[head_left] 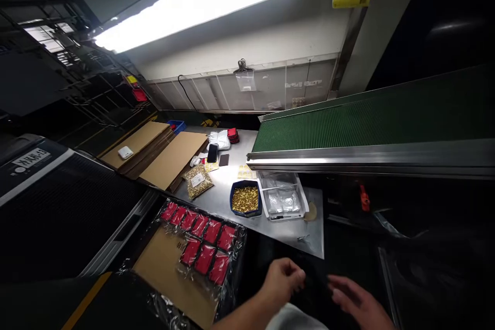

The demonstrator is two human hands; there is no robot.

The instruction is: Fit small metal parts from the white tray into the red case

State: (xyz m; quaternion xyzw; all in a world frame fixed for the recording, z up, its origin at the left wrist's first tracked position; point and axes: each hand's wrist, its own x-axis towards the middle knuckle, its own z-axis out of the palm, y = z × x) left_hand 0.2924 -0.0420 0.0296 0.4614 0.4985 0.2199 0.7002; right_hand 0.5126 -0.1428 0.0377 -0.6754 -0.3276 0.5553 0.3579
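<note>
Left hand (284, 279) fingers curled, holding something unclear, right hand (353, 296) fingers loose (blurred), so the blue tray (246, 199) just beyond them risked a spill.

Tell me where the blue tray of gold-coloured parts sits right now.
In the head view, the blue tray sits near the middle of the metal table, just left of the clear plastic tray and below the green conveyor belt.
</note>
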